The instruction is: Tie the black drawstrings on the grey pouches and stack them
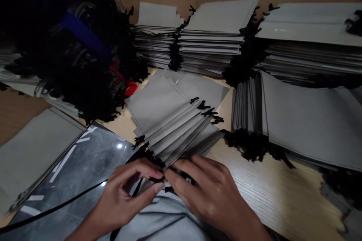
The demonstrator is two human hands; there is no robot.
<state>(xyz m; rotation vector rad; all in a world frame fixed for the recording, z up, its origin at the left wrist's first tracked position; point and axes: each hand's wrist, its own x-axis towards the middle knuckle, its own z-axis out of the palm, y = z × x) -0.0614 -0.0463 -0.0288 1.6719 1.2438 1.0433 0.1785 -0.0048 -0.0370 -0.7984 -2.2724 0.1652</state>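
Close in front of my body, my left hand (127,188) pinches a short piece of black cord (156,179) between thumb and index finger. My right hand (206,190) meets it there, its fingers curled over a corner of a grey pouch; its thumb is hidden. Just beyond the fingertips, flat grey pouches (161,101) with stitched edges lie fanned and overlapping. Black knotted cord ends (207,111) stick out from their sides. How the cord passes through the pouch is hidden by my fingers.
Stacks of grey pouches (210,41) line the back, with more on the right (308,116) and left (36,150). A dark heap of black cords (76,60) with a blue band stands at left. A glossy dark sheet (93,158) lies on the wooden table (254,180), crossed by a long black cord (65,203).
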